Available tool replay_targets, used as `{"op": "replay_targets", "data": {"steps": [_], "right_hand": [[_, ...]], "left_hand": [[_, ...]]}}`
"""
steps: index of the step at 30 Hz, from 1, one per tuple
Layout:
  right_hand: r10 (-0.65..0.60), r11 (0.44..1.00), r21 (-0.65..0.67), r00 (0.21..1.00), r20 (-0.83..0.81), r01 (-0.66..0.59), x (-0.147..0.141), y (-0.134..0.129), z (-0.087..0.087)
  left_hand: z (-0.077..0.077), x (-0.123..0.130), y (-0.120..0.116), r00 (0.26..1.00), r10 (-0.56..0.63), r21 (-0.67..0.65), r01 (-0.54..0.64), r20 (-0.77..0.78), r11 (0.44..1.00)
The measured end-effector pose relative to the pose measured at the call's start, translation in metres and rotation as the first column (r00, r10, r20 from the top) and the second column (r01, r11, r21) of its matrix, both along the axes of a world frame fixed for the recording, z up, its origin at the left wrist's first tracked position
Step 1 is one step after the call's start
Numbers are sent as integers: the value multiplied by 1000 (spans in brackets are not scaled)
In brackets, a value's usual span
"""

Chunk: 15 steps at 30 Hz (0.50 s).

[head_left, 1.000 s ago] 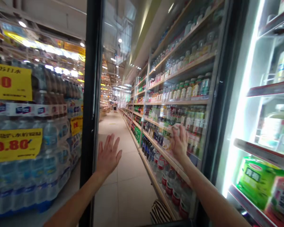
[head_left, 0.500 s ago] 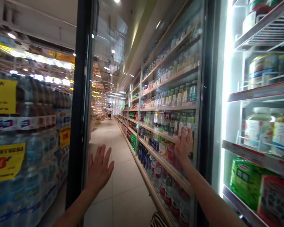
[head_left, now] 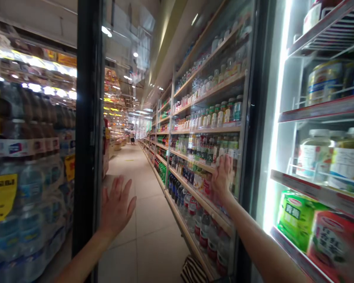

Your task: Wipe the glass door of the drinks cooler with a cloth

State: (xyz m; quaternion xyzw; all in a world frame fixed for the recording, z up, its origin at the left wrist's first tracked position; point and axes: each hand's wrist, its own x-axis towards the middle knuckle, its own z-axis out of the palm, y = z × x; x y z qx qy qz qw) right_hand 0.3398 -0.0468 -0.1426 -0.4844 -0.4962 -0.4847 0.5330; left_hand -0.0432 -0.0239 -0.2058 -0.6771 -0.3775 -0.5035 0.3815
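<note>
An open glass fridge door [head_left: 88, 129] with a black frame stands before me. My left hand [head_left: 116, 208] is spread with its palm toward the pane at the lower left, fingers apart and nothing in it. Farther right, my right hand [head_left: 223, 179] is against the glass near the door's right side. Beneath its fingertips shows a small white cloth [head_left: 219, 159], mostly covered by the fingers. Bottles on shelves [head_left: 206, 131] show behind that hand through the pane.
Lit fridge shelves [head_left: 312, 186] with bottles, cans and green and red packs [head_left: 297, 212] stand close on my right. Stacked bottled water [head_left: 32, 188] is at the left. An aisle floor [head_left: 126, 157] runs ahead, with a distant person [head_left: 132, 135]. Striped fabric [head_left: 193, 270] shows below.
The view has turned slightly right, so the door and shelves sit farther left. Both hands stay at the glass, with the white cloth still under my right fingertips.
</note>
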Motion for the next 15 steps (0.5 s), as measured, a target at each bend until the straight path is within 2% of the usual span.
{"op": "replay_targets", "data": {"steps": [2, 3, 6, 8, 11, 13, 15], "right_hand": [[19, 1000, -26, 998, 64, -17, 5, 1, -3], [8, 1000, -9, 1000, 22, -7, 11, 2, -2], [-27, 992, 116, 968, -250, 57, 24, 3, 11], [-17, 987, 150, 955, -296, 64, 17, 5, 16], [21, 997, 71, 999, -47, -17, -20, 6, 8], [65, 998, -29, 977, 202, -61, -43, 5, -1], [102, 992, -104, 926, 363, -69, -49, 4, -3]], "left_hand": [[6, -1, 0, 1000, -18, 20, 19, -21, 1000], [11, 0, 0, 999, -34, 33, 35, -33, 999], [37, 7, 1, 995, -92, 65, 94, -40, 993], [58, 19, 0, 993, -115, 70, 116, -16, 991], [80, 41, 1, 993, -121, 21, 122, -15, 992], [83, 54, 2, 994, -109, -4, 109, -26, 994], [81, 61, 5, 995, -92, 3, 92, -30, 996]]}}
